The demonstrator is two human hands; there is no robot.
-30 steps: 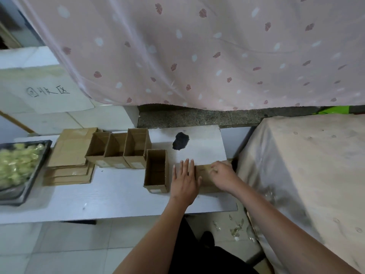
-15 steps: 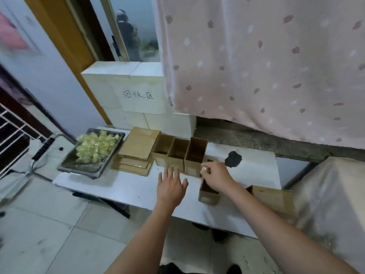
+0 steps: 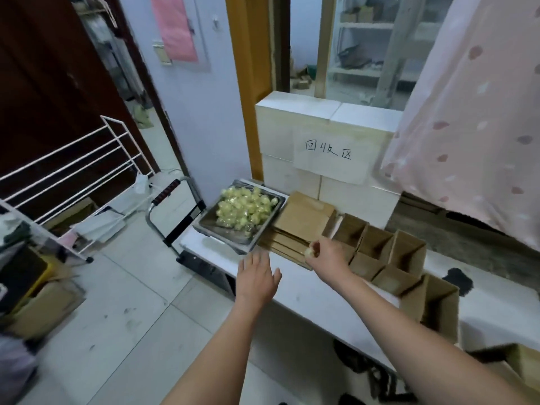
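1. Two bare forearms reach in from the bottom edge, over the near side of a white table (image 3: pixel 496 308).
2. The left hand (image 3: pixel 257 280) hovers palm down above the table's front edge. Its fingers are straight and close together, the thumb is spread out to the side, and it holds nothing. The fingertips point towards a tray further back.
3. The right hand (image 3: pixel 328 254) is just beyond it and to the right. Its fingers are curled in and pinch a small pale lump (image 3: pixel 310 252). The lump is in the air above the near edge of a stack of flat cardboard (image 3: pixel 304 223).
4. Right of that hand is a row of open cardboard boxes (image 3: pixel 377 244). They are brown, stand side by side and have their tops open. One more open box (image 3: pixel 438 305) stands nearer, at the table's front right.
5. A black blot (image 3: pixel 457 280) marks the tabletop to the right of the boxes.
6. At the table's far left end sits a metal tray (image 3: pixel 204 223), just beside the cardboard stack. It is heaped with yellow-green wrapped pieces (image 3: pixel 245 210).
7. On the tiled floor left of the table stand a hand trolley (image 3: pixel 175 217) and, further left, a white wire rack (image 3: pixel 73 171).
8. Behind the table, a paper sign (image 3: pixel 327 150) with handwritten characters hangs on a white tiled ledge. A pink spotted curtain (image 3: pixel 467 127) hangs on the right.
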